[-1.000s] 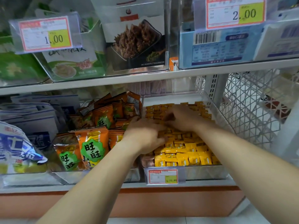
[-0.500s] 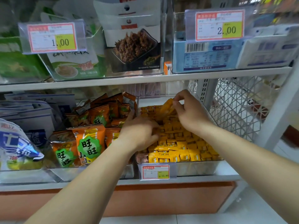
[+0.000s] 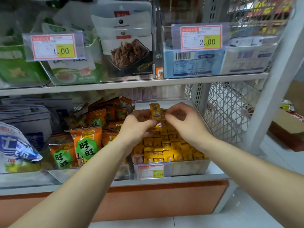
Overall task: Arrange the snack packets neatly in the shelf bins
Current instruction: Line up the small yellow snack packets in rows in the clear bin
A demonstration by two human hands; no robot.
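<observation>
One small packet lifted upright over the bin, between my two hands.

My left hand (image 3: 138, 125) grasps the small yellow packet (image 3: 155, 111) by its lower part, with the fingers curled round it. It holds the packet upright just above the back of the clear bin (image 3: 189, 168), I think so that the printed face shows and can be turned the same way as the others. My right hand (image 3: 187, 124) is just beside it, fingers curled, thumb and first finger close at the packet's right edge. Whether they really pinch it or only steady it, I cannot tell. The other yellow packets (image 3: 166, 151) lie in the bin under my hands, in tidy rows at the front. The back part is hidden by my hands, and probably it is there that a place is wanted. The orange bags (image 3: 85, 143) stand to the left, apart from this work. I judge that the packet now needs a gentle, straight setting into a row.
</observation>
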